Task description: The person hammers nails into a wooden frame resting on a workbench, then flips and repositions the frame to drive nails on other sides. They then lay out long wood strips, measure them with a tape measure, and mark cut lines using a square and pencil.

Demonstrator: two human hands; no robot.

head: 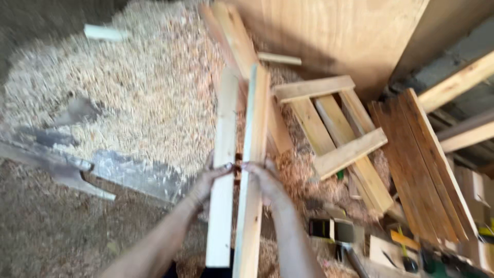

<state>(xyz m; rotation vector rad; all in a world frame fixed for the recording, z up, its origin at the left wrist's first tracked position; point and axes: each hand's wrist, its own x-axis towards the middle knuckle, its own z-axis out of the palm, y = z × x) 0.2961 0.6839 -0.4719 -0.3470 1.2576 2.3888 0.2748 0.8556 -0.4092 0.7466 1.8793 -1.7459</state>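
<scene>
My left hand (208, 180) grips one plank (224, 170), right hand (262, 177) pinching the other plank (253, 154) (shavings (128, 87) beyond).

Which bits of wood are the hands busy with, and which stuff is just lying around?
In hand:
- left hand on the pale plank
- right hand on the second plank

Lying about:
- small slatted frame
- stack of brown boards
- wood shavings
- plywood sheet

packages: none visible | labels: none visible | signs: none visible | screens: none visible | note: lower-right clutter beside the stacked boards is blurred; no package or label can be made out there
</scene>
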